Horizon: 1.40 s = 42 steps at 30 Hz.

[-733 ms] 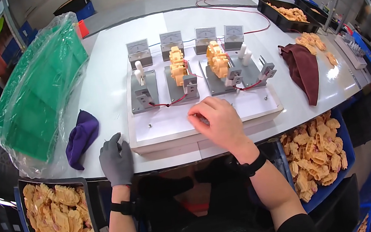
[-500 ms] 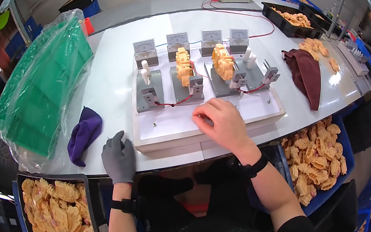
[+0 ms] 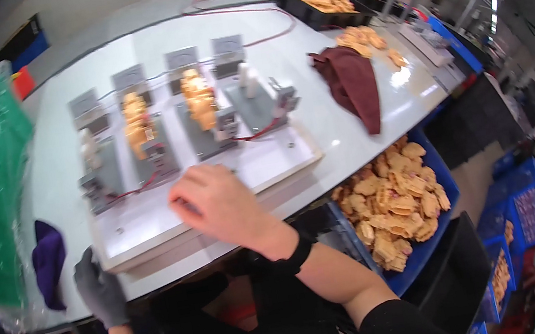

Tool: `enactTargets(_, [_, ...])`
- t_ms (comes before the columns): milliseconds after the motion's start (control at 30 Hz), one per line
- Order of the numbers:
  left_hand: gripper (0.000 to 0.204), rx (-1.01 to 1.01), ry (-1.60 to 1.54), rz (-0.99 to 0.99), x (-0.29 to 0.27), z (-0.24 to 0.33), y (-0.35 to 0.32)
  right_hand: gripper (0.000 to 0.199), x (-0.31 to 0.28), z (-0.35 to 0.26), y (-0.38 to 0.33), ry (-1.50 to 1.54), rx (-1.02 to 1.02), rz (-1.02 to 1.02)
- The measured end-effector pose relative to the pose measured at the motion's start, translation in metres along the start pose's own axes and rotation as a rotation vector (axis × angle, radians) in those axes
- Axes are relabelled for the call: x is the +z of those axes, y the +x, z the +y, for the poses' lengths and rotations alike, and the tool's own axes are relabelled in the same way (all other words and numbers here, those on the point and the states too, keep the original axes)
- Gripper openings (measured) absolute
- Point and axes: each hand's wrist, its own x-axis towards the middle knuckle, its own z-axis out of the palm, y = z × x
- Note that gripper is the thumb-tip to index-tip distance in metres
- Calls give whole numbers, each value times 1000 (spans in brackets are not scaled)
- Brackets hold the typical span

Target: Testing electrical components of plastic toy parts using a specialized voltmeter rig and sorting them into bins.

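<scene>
Orange parts (image 3: 136,123) (image 3: 200,98) already sit in the two middle fixtures on the white board (image 3: 149,217); the outer fixtures (image 3: 94,168) (image 3: 258,98) look empty, so roughly half the loading seems done. The bare right hand (image 3: 221,206) rests curled on the board's front, apparently holding nothing. The gloved left hand (image 3: 100,291) grips the table edge (image 3: 80,312). More parts wait in the blue bin (image 3: 392,200).

A white flat board (image 3: 266,160) lies across the middle of the frame, tilted up toward the right; four grey metal stands (image 3: 202,132) sit upright in a row on it; the two middle ones carry orange pieces (image 3: 200,101); thin red wires (image 3: 255,134) trail near them.
</scene>
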Motion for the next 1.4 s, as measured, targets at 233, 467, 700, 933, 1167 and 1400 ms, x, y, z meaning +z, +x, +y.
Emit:
enactTargets(233, [42,-47,0,-81,9,-2,0,13,-9,1,-3,-25,55,-19])
enactTargets(467, [46,-101,2,-152,5,-20,-9,14,-6,0,-3,-89,116,-101])
enactTargets(700, [48,-103,-10,-149,5,-21,-10,14,-5,-3,-1,-93,138,-97])
enactTargets(933, [50,-77,-16,-161,8,-22,-10,15,-6,1,-1,-76,134,-73])
enactTargets(1167, [47,-112,3,-139,0,-14,-7,13,-5,-1,4,-67,113,-66])
enactTargets(1400, [36,-10,80,-34,9,21,5,12,-9,1,1,-108,91,-95])
